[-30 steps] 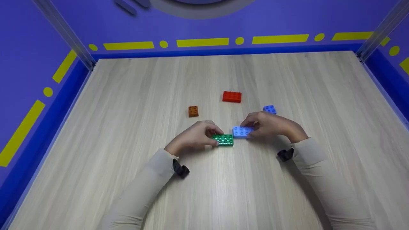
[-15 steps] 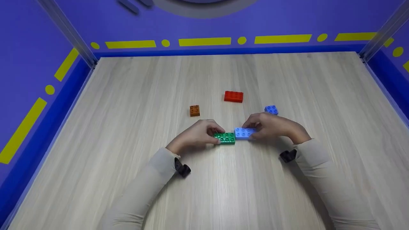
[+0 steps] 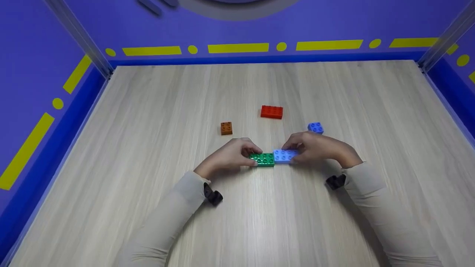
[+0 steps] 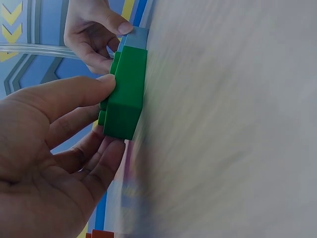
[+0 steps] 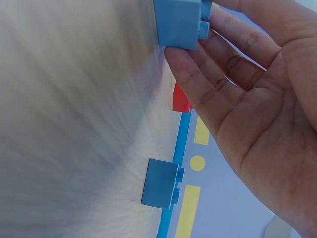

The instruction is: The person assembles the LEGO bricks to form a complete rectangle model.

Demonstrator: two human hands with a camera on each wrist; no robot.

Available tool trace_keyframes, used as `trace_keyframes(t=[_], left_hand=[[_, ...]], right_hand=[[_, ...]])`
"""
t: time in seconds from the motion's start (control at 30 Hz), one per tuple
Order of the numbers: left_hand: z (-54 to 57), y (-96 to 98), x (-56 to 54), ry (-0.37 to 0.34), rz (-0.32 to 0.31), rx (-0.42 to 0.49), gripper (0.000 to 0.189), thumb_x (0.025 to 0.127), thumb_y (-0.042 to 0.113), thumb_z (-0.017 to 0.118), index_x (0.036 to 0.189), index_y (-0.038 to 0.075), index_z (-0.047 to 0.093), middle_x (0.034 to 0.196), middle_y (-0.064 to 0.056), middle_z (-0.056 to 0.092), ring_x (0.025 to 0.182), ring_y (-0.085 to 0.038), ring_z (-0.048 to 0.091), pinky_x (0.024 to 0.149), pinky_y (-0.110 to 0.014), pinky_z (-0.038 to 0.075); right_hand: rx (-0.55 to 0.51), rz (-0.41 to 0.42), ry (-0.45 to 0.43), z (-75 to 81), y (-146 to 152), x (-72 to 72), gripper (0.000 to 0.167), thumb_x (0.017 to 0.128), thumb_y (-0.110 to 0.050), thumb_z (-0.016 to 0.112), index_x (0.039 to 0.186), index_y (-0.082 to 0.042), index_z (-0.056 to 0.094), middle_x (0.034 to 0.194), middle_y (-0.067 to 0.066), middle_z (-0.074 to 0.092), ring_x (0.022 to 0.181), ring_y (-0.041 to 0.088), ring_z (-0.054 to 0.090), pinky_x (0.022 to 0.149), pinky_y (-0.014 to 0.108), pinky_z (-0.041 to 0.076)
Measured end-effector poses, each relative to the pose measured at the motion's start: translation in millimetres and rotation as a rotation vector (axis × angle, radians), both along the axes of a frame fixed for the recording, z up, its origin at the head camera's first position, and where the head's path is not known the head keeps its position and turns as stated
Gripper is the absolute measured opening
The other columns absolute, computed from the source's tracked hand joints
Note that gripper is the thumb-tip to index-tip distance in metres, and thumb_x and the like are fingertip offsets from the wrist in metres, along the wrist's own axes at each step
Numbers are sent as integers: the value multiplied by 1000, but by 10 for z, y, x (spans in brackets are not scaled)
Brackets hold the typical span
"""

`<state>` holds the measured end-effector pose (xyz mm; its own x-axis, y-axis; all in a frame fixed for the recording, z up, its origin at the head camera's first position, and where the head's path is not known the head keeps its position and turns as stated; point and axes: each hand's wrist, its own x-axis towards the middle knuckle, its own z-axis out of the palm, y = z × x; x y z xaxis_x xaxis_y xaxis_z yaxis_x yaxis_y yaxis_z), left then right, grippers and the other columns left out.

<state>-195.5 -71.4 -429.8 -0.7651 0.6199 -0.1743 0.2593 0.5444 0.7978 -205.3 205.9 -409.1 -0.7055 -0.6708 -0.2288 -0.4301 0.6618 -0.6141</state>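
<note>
In the head view my left hand (image 3: 231,156) pinches a green toy building brick (image 3: 264,159) between thumb and fingers. My right hand (image 3: 315,148) grips a light blue brick (image 3: 282,156) of the same studded kind by its right part. The two bricks lie end to end on the table, their short ends meeting, the blue one sitting slightly farther back. In the left wrist view the thumb presses near the green brick's (image 4: 125,94) studded side, with the blue brick (image 4: 136,37) behind it. Part of the blue brick (image 5: 179,24) shows at the top of the right wrist view.
A small brown brick (image 3: 226,128) lies behind my left hand. Farther back is a red brick (image 3: 271,112). Just behind my right hand sits a small blue brick (image 3: 315,128). Blue walls with yellow marks (image 3: 237,48) border the wooden table (image 3: 178,100).
The green brick has moved slightly back and right and the light blue brick slightly toward me, so they line up more closely. Both hands keep their holds; the whole head view shifted a little.
</note>
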Motion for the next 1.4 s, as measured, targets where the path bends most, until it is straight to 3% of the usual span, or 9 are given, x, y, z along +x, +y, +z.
trace_keyframes(t=[0.4,1.2,1.4], left_hand=[[-15,8,-10,-6,16,34,32,83,11,74,115,8,70,109,-4,66,98,-13,58,89,-29,49],[-30,46,5,6,11,27,33,84,13,74,116,8,70,110,-4,66,99,-12,57,89,-29,48],[-32,40,20,23,-2,30,35,83,13,75,117,9,70,110,-4,65,98,-13,56,89,-28,47]], right_hand=[[-59,33,-5,-12,46,5,30,79,-9,75,109,-9,70,108,3,68,102,22,64,88,41,53],[-43,32,-7,-5,75,30,32,79,-10,75,110,-9,70,108,3,68,105,23,63,90,43,52],[-45,13,-41,14,73,38,31,78,-9,75,109,-11,70,108,1,68,105,22,63,91,43,51]])
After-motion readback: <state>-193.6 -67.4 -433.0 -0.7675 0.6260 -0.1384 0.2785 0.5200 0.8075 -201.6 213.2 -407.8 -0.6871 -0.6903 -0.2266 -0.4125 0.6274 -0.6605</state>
